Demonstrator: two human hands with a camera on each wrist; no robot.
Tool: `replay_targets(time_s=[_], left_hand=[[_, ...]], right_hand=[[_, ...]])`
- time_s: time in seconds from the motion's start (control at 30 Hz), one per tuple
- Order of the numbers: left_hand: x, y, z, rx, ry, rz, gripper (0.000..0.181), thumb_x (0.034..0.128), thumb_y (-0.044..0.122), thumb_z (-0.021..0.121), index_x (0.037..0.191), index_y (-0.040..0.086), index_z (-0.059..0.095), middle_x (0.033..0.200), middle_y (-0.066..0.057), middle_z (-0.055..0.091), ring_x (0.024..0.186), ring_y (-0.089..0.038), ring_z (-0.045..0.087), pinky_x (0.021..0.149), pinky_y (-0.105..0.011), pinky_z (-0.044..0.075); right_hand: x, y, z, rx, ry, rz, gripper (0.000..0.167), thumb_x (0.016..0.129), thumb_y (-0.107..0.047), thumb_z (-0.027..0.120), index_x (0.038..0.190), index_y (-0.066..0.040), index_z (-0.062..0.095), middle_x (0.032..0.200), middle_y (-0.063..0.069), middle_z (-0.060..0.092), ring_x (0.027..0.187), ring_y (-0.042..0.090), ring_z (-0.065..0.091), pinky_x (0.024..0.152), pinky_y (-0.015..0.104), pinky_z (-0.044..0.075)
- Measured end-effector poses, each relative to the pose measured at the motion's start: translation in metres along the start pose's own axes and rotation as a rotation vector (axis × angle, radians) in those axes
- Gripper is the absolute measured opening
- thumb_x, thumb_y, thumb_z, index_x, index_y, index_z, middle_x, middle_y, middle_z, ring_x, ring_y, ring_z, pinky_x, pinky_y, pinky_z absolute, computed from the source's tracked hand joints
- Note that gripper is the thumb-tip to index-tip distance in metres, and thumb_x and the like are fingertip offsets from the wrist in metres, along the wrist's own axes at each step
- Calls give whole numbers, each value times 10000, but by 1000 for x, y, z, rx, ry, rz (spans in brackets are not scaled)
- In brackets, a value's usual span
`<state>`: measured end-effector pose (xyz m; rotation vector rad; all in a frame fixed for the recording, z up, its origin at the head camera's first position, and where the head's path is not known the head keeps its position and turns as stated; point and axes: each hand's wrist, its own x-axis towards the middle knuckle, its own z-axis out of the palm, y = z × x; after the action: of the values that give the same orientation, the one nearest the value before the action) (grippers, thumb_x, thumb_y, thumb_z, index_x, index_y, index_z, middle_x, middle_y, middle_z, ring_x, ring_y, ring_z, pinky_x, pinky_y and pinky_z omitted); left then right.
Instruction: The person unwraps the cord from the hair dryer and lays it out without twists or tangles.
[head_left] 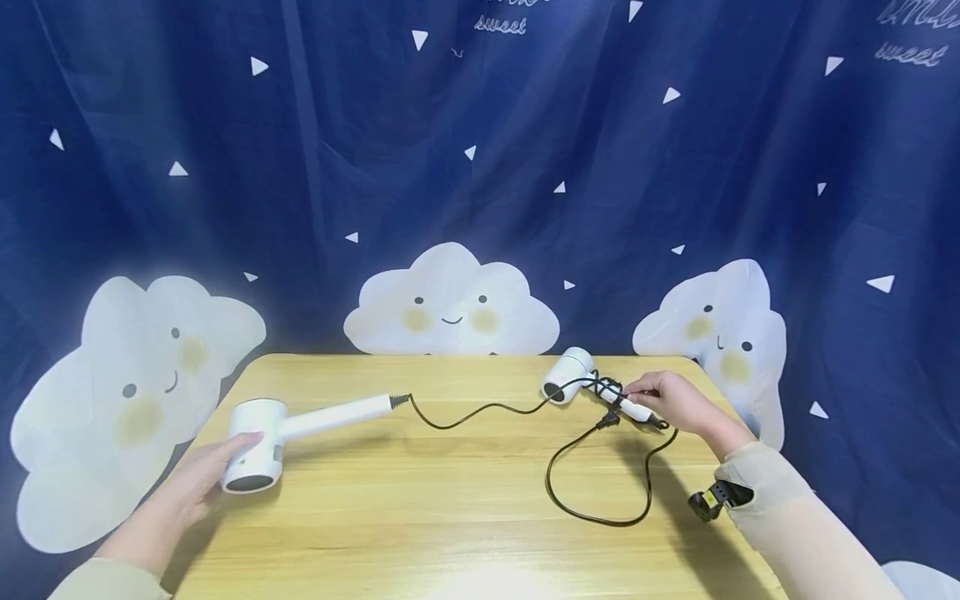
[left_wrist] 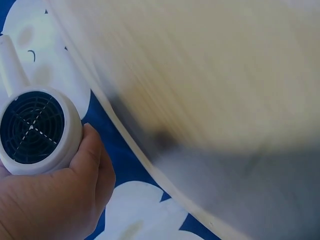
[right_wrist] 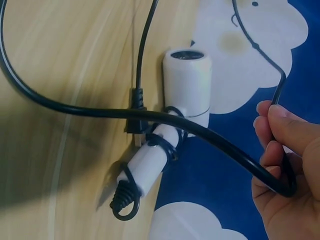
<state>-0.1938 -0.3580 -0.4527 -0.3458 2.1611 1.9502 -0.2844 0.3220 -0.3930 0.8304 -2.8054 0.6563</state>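
Observation:
In my left hand (head_left: pixel 197 479) is the head of a white hair dryer (head_left: pixel 257 446), held at the table's left side with its handle pointing right. The left wrist view shows its round dark grille (left_wrist: pixel 33 127) above my left hand (left_wrist: pixel 60 200). A black cord (head_left: pixel 491 406) runs from that handle to my right hand (head_left: pixel 675 402), which pinches it. Behind the cord lies a second white hair dryer (right_wrist: pixel 187 82), its own cord wound round the handle. My right hand (right_wrist: pixel 290 165) grips the held cord beside it. A black plug (right_wrist: pixel 136 120) rests against the second dryer's handle.
The wooden table (head_left: pixel 420 492) has its back edge along a dark blue curtain (head_left: pixel 480 183) printed with clouds and triangles. A loop of black cord (head_left: pixel 600 521) hangs or lies at the right of the table, below the second dryer. A wrist camera (head_left: pixel 707 502) is on the right sleeve.

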Motion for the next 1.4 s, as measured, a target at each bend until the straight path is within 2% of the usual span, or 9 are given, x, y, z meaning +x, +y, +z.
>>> replay_targets(time_s=[0.3,0.43,0.67,0.87,1.07,1.27,1.4], left_hand=[[-1,-7,-17,-3,-18,-18,212,1026,307,527,979,149,660,840,91,692,801,-101,663,746,-281,557],[-1,-9,-22,13,-8,-36,218,1026,318,526,1000,144,656,849,95,681,807,-102,655,753,-279,551],[-4,-12,-32,77,37,-83,460,1005,394,552,1186,-29,559,872,103,649,816,-99,634,763,-273,547],[-3,-15,-36,77,30,-93,495,1002,401,555,1194,-56,559,881,95,649,815,-100,639,763,-274,559],[-5,-16,-39,80,39,-111,501,990,392,576,1174,-74,557,868,82,650,801,-96,644,763,-271,566],[-7,-17,-40,118,37,-117,648,987,416,573,1255,-164,464,884,67,640,802,-102,641,761,-278,569],[-7,-17,-41,149,51,-127,674,981,434,580,1256,-170,465,883,69,632,796,-93,631,753,-266,565]], right_hand=[[-2,9,1,-8,-1,-3,138,901,1,690,1018,13,762,942,82,740,900,307,690,822,466,563],[-3,13,2,-16,-4,0,139,896,6,692,1016,15,761,938,88,738,892,309,689,818,470,563],[-6,16,7,-22,6,-9,118,891,-11,712,993,5,769,923,70,737,871,282,690,799,438,565],[-8,20,11,-20,5,-14,93,880,-16,726,961,2,771,883,39,724,815,218,676,748,371,564],[-9,22,15,-12,-32,2,92,888,-16,716,962,1,767,890,58,730,836,251,687,784,418,571],[-12,25,21,-9,-67,10,102,898,-17,700,973,12,763,904,79,732,857,275,688,802,452,566],[-15,27,27,-8,-74,18,107,899,-24,702,977,14,764,913,82,733,861,276,688,798,444,570]])
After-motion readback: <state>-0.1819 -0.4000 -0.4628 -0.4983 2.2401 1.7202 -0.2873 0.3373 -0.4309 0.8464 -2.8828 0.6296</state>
